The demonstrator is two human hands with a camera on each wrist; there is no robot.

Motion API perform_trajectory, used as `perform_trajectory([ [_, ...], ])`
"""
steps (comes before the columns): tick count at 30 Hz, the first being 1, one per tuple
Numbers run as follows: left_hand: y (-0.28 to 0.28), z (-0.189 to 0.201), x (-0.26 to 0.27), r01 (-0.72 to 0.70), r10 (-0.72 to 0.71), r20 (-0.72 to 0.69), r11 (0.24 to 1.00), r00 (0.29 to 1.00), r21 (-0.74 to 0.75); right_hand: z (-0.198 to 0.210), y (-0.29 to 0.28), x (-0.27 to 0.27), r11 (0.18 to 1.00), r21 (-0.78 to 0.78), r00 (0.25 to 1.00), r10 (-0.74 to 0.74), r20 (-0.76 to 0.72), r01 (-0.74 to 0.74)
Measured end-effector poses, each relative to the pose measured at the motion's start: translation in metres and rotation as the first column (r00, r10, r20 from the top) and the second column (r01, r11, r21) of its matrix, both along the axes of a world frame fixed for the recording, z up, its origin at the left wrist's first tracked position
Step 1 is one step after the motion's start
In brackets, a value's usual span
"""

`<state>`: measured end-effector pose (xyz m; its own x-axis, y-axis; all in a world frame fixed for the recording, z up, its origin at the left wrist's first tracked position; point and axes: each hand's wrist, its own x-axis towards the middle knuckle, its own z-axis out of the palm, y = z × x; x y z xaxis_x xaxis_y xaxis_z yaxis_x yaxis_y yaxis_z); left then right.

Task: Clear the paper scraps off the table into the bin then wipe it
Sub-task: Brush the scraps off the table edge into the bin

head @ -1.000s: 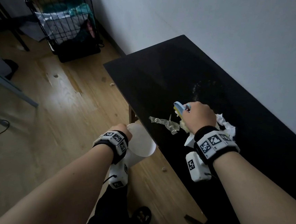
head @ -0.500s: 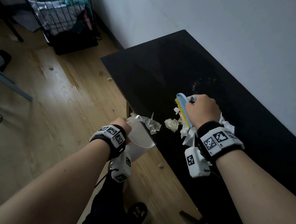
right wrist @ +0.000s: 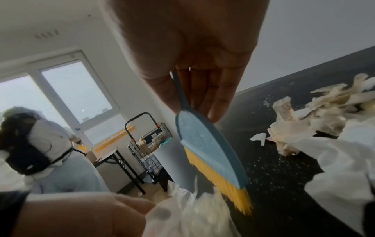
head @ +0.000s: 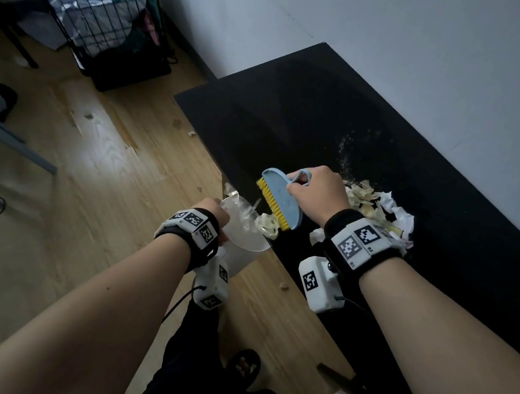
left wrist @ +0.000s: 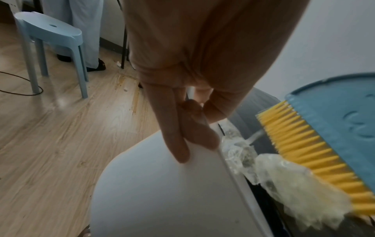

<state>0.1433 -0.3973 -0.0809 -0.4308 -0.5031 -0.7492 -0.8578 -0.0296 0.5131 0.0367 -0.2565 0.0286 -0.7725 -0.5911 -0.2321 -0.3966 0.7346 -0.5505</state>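
My right hand [head: 314, 192] grips the handle of a blue brush [head: 279, 198] with yellow bristles [right wrist: 219, 178], held at the black table's [head: 293, 104] near edge. The bristles touch a crumpled scrap [head: 267, 226] and clear film [left wrist: 237, 149] at the rim of the white bin [head: 242, 239]. My left hand [head: 214, 216] holds that bin by its rim [left wrist: 221, 154] just below the table edge. A heap of torn paper scraps [head: 378, 208] lies on the table behind my right hand, with fine crumbs [head: 348, 154] beyond it.
A wire cart [head: 101, 16] full of clothes stands on the wooden floor by the wall. Small scraps [head: 283, 286] lie on the floor. A pale blue stool [left wrist: 50, 40] is to the left. Another person [right wrist: 36, 144] stands near a window.
The brush has swept toward the table's near edge, pushing the film and a crumpled scrap to the bin's rim. The left hand has raised the bin closer to the edge.
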Motion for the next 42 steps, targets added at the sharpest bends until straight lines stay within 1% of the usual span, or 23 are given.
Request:
perform_trajectory([
  [3,0.002,0.003,0.001,-0.012,0.012,-0.013,1.0,1.0,-0.015,0.009,0.006,-0.012,0.997,-0.03,0.996,-0.071,-0.061,0.07],
  [6,0.001,0.001,-0.001,0.01,-0.011,-0.02,0.999,1.0,-0.043,0.019,0.02,-0.022,0.987,0.069,0.971,-0.128,-0.202,0.145],
  [8,0.0,-0.003,-0.001,0.024,-0.023,0.014,0.999,1.0,-0.035,0.02,0.029,-0.023,0.97,0.153,0.952,-0.142,-0.272,0.188],
  [11,0.0,-0.004,-0.001,0.009,-0.009,0.043,1.0,0.999,-0.012,0.008,0.034,-0.015,0.96,0.213,0.962,-0.131,-0.239,0.183],
  [14,0.003,0.002,-0.001,0.01,-0.009,0.043,1.0,0.999,-0.015,-0.002,0.026,-0.006,0.974,0.171,0.975,-0.117,-0.187,0.15],
  [17,0.006,0.006,0.0,0.005,-0.004,0.044,1.0,0.999,-0.014,-0.003,0.012,0.002,0.987,0.096,0.986,-0.12,-0.115,0.131],
  [20,0.003,0.001,0.002,0.001,0.0,0.043,1.0,0.999,-0.009,-0.002,0.005,0.007,0.993,-0.007,0.992,-0.121,-0.022,0.121],
  [21,0.001,-0.004,0.003,0.015,-0.015,0.051,1.0,0.999,-0.008,0.0,0.005,0.006,0.992,-0.031,0.992,-0.123,-0.023,0.122],
  [24,-0.007,-0.02,0.004,0.051,-0.051,0.064,0.999,0.997,-0.008,0.008,0.01,-0.004,0.986,-0.079,0.984,-0.155,-0.087,0.148],
  [26,-0.005,-0.017,0.004,0.057,-0.057,0.059,0.998,0.997,-0.001,0.012,0.014,-0.015,0.977,-0.112,0.974,-0.192,-0.119,0.179],
  [28,-0.002,-0.01,0.004,0.036,-0.034,0.053,0.999,0.998,-0.021,0.013,0.019,-0.021,0.974,-0.108,0.965,-0.213,-0.153,0.198],
  [29,0.0,-0.006,0.004,0.028,-0.027,0.049,0.999,0.998,-0.028,0.012,0.021,-0.023,0.979,-0.085,0.964,-0.199,-0.177,0.187],
  [31,0.002,-0.005,0.005,0.019,-0.018,0.045,0.999,0.999,-0.029,0.008,0.023,-0.022,0.99,0.009,0.971,-0.134,-0.199,0.138],
  [33,0.002,-0.009,0.004,0.031,-0.029,0.06,0.999,0.998,-0.025,0.001,0.021,-0.017,0.992,0.092,0.982,-0.066,-0.178,0.083],
  [35,-0.002,-0.024,0.0,0.045,-0.044,0.061,0.999,0.997,-0.015,-0.002,0.016,-0.01,0.991,0.128,0.99,-0.025,-0.137,0.043],
  [38,-0.004,-0.034,-0.002,0.04,-0.039,0.061,0.999,0.997,-0.017,-0.004,0.005,0.0,0.987,0.158,0.994,0.036,-0.1,-0.02],
  [40,0.003,-0.014,0.002,0.031,-0.03,0.049,0.999,0.998,-0.021,-0.005,-0.001,0.006,0.984,0.168,0.993,0.074,-0.092,-0.058],
  [42,0.007,-0.002,0.004,0.0,0.0,0.003,0.999,1.0,-0.036,-0.006,-0.004,0.007,0.985,0.151,0.993,0.095,-0.064,-0.084],
])
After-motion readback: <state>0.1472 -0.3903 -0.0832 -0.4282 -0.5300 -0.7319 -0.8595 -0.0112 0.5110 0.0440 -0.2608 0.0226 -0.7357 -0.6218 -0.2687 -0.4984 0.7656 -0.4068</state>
